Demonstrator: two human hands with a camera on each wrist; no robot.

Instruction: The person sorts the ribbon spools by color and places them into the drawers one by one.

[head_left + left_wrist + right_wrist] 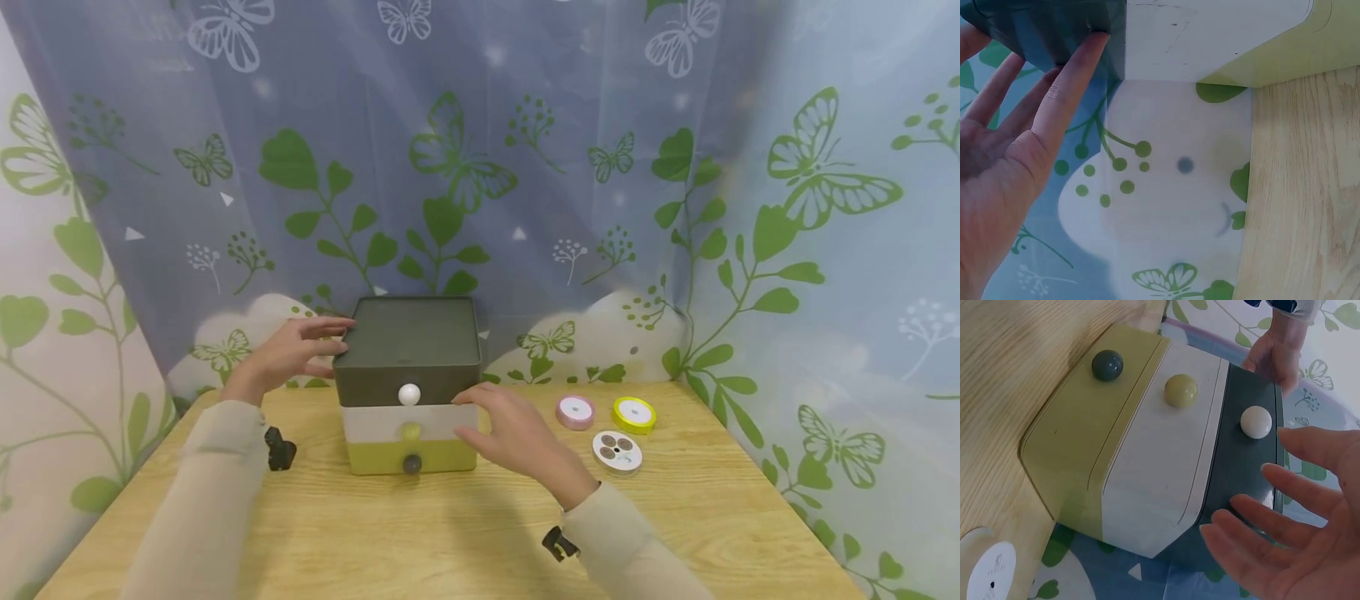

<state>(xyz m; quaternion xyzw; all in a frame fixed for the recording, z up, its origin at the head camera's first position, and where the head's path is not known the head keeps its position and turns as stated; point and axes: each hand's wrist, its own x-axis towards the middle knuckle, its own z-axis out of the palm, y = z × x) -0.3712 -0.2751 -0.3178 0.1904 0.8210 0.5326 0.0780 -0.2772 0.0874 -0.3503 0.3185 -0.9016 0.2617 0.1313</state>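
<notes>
A small three-tier drawer box (412,333) stands on the table, its drawers stacked. The dark green top drawer (1235,462) has a white knob (1256,422). Below it come a white drawer (1154,444) with a yellow-green knob (1181,391) and a yellow-green drawer (1088,419) with a dark knob (1107,365). Fingers of my left hand (292,354) are at the box's upper left side, and in the left wrist view one fingertip meets the dark wall. At the front right corner my right hand (517,433) has its fingers spread; contact with the box cannot be told.
Right of the box lie a pink-edged roll (575,412), a yellow-edged roll (634,415) and a white disc with brown circles (617,452) on the wooden table (450,542). A patterned curtain (555,275) hangs behind. Small black devices hang beneath both wrists.
</notes>
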